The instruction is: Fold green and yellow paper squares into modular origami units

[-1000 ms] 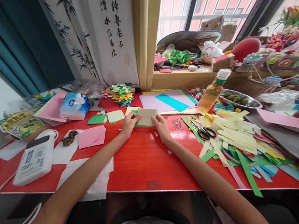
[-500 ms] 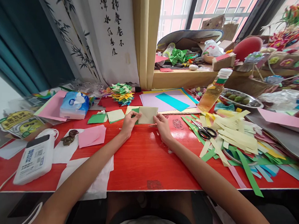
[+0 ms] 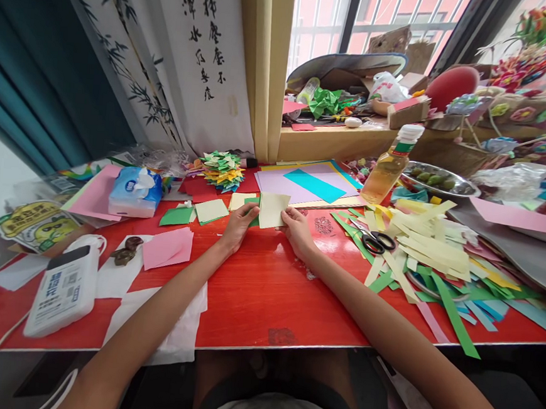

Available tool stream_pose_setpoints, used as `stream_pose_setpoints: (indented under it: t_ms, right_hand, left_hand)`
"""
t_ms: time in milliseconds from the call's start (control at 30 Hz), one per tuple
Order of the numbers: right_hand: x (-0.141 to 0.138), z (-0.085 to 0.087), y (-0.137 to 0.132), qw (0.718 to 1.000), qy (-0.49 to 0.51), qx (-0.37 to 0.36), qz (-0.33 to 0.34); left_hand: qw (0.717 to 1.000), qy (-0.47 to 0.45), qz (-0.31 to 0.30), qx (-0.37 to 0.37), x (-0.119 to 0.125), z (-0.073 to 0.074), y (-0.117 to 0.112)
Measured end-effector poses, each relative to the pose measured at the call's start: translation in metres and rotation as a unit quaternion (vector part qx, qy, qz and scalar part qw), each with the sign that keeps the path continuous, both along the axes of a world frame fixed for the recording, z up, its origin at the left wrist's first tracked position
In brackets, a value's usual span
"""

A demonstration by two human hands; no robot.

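My right hand (image 3: 298, 232) pinches the right edge of a cream piece of paper (image 3: 274, 211), held upright just above the table. My left hand (image 3: 240, 226) is closed at the other side, its fingers on a green piece of paper (image 3: 253, 220) that shows behind the cream one. Whether the left thumb also touches the cream paper's edge is hard to make out. Left of my hands lie a cream square on green paper (image 3: 211, 211) and a green piece (image 3: 176, 216). Another cream piece (image 3: 243, 201) lies just behind my left hand.
Black-handled scissors (image 3: 379, 242) and a heap of paper strips (image 3: 433, 245) lie to the right. A bottle (image 3: 392, 166) stands behind them. Large coloured sheets (image 3: 279, 183) and a folded-paper piece (image 3: 222, 172) are at the back. Pink paper (image 3: 169, 248), tissues (image 3: 136, 192) and a power strip (image 3: 65, 289) sit left.
The cream paper has turned and appears narrower, its left edge now farther right, away from my left thumb. Both hands have stayed nearly in place.
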State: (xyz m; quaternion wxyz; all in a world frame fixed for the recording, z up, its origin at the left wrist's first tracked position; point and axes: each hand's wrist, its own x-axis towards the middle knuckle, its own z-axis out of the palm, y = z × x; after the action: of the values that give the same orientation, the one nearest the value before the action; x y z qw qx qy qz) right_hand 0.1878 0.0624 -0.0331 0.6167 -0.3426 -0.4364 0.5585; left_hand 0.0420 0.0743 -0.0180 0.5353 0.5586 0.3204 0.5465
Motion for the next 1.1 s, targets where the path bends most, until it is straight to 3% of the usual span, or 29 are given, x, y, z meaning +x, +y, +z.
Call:
stream_pose_setpoints:
  t_ms: [267, 500, 733, 1000, 1100]
  right_hand:
    - [0.0000, -0.0012, 0.0021, 1.000, 0.011, -0.012, 0.006]
    - [-0.0029, -0.0049, 0.0025, 1.000, -0.017, -0.005, -0.021]
    - [-0.0019, -0.0067, 0.0022, 0.998, -0.028, -0.010, -0.053]
    - [0.0006, -0.0013, -0.0012, 0.999, -0.016, -0.003, -0.043]
    - [0.0007, 0.0002, -0.0011, 1.000, -0.010, -0.006, -0.027]
  left_hand:
    - [1.000, 0.010, 0.020, -0.012, 0.0002, 0.0014, 0.0010]
    - [0.991, 0.070, 0.109, 0.014, -0.0031, -0.0014, 0.0035]
    - [0.965, 0.117, 0.230, 0.042, -0.0083, -0.0067, 0.0077]
    - [0.955, 0.109, 0.258, 0.101, -0.0048, -0.0003, 0.0023]
    - [0.974, 0.081, 0.198, 0.079, -0.0038, 0.0027, 0.0016]
